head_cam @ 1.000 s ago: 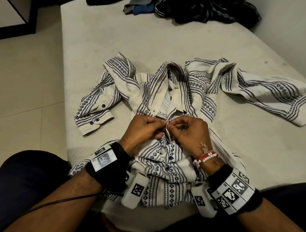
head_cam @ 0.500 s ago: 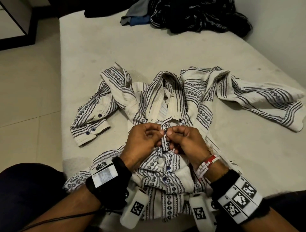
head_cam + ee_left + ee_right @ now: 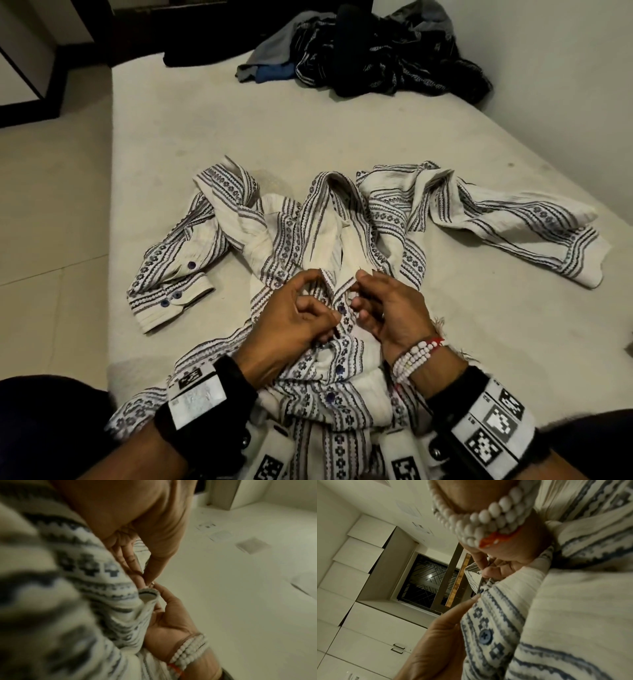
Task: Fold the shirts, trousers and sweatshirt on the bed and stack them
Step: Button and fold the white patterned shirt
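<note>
A cream shirt (image 3: 479,219) with dark patterned stripes lies face up on the bed (image 3: 205,137), its sleeves spread to both sides. Both hands work at its front placket below the collar. My left hand (image 3: 308,308) has its fingers curled and pinches the left edge of the placket (image 3: 145,586). My right hand (image 3: 373,298), with white bead bracelets on the wrist, pinches the right edge (image 3: 476,573) between thumb and finger. A blue button (image 3: 341,309) shows between the hands, and more buttons (image 3: 486,635) run down the closed lower front.
A heap of dark and grey-blue clothes (image 3: 376,58) lies at the bed's far end by the wall (image 3: 565,68). Tiled floor (image 3: 51,205) runs along the bed's left edge. My dark-clad knees are at both lower corners.
Both hands have shifted a little up the placket toward the collar. Their fingertips, pressed together before, are now slightly apart with a button showing between them.
</note>
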